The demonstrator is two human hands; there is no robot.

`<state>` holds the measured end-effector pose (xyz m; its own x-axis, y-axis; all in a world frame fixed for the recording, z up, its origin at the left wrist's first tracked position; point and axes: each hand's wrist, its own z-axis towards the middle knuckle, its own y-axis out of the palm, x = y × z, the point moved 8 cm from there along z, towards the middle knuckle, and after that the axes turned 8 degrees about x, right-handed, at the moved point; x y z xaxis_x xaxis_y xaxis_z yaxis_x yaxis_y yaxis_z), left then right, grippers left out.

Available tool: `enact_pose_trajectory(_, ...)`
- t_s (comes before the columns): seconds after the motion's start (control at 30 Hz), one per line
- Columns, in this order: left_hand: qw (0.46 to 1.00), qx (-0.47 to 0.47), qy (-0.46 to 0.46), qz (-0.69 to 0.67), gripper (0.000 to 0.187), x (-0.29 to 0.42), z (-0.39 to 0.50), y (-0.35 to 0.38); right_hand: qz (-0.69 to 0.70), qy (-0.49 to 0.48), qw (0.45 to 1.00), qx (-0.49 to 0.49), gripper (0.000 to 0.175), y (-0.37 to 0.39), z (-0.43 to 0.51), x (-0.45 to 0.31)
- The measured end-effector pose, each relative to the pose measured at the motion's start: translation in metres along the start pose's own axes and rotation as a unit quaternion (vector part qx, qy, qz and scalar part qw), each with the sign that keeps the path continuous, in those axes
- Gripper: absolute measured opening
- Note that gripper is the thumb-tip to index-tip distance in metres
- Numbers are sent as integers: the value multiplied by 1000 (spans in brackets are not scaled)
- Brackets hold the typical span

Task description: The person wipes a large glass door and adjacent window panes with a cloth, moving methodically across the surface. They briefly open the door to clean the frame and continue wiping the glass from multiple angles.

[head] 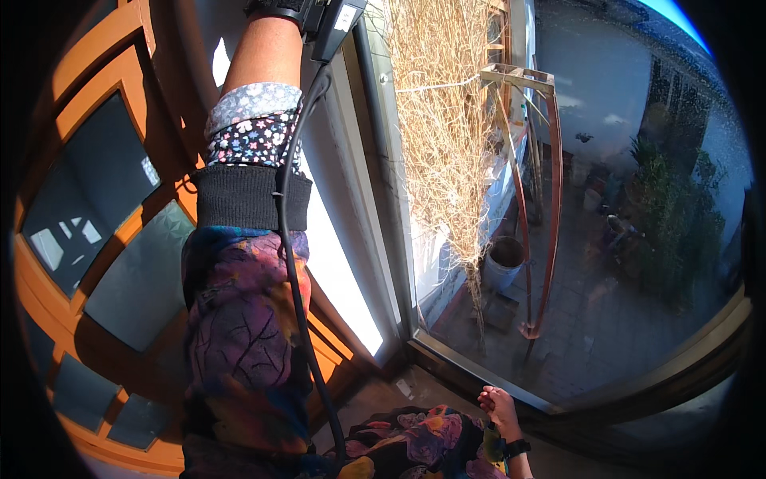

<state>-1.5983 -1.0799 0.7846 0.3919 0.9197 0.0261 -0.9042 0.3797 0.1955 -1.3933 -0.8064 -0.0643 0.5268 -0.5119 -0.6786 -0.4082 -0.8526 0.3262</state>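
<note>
My left arm, in a dark multicoloured sleeve (245,335) with a black ribbed cuff (254,197), reaches up past the top edge. The left hand itself is out of view; a black wrist strap and device (338,27) show at the wrist, with a black cable (293,239) running down the sleeve. Low on the right is my right hand (499,407), its fingers bent, near the bottom rail of a glazed window frame (479,371). A black band (516,448) circles that wrist. I see nothing clearly in its fingers, and the palm is hidden.
To the left stands an orange wooden door with glass panes (137,275). Beyond the glass are a tied bundle of dry twigs (443,149), a reddish, narrow-legged frame (553,179), a white bucket (502,269) and leafy plants (676,227). A pale wall strip (335,287) catches sunlight.
</note>
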Motion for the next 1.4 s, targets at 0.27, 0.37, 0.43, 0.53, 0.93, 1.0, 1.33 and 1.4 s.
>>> enact_pose_trajectory(0.27,1000,-16,-16,-20,52,-11,-185,-61,-49,8,999,-10,16,-11,3,-1)
enact_pose_trajectory(0.37,998,-40,-48,-23,54,-26,-259,-71,-61,17,998,5,17,-19,3,1)
enact_pose_trajectory(0.43,993,-58,-92,-40,57,-42,-319,-82,-66,19,998,2,17,-20,3,2)
enact_pose_trajectory(0.53,993,-86,-79,-32,64,-52,-404,-94,-87,18,996,2,19,-23,2,2)
enact_pose_trajectory(0.93,923,-266,-277,32,73,-81,-677,-139,-102,24,994,25,23,-43,-8,12)
enact_pose_trajectory(1.0,901,-284,-327,31,76,-91,-711,-144,-98,35,994,41,23,-49,-14,14)
enact_pose_trajectory(1.33,781,-274,-559,-47,60,-94,-781,-146,-65,19,993,92,22,-63,-28,16)
enact_pose_trajectory(1.4,845,-289,-447,-56,54,-74,-722,-130,-62,15,995,80,23,-60,-29,15)
